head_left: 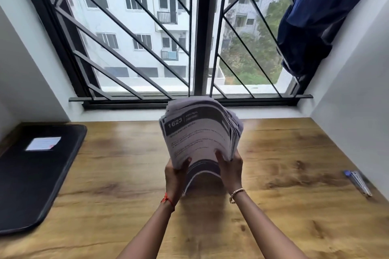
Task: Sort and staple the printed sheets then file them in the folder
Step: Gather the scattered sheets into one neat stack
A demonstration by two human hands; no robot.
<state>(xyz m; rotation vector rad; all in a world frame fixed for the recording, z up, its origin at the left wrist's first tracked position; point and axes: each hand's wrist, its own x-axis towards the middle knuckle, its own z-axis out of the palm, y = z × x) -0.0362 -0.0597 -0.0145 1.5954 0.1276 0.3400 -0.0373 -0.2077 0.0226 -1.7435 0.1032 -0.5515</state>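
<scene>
A thick stack of printed sheets [197, 132] is held up above the middle of the wooden desk [284, 153], its top page showing a dark header with "1623". My left hand [175, 176] grips the stack's lower left corner, thumb on the top page. My right hand [230, 167] grips the lower right edge, thumb on top. The front sheet's lower edge curls down between my hands. A black folder [35, 174] with a white label lies flat at the desk's left edge. A stapler [359, 183], blue and silver, lies near the right wall.
A barred window [189, 38] runs along the far side of the desk, with a white sill below it. White walls close in on both sides. A dark blue curtain [315, 17] hangs bunched at the upper right.
</scene>
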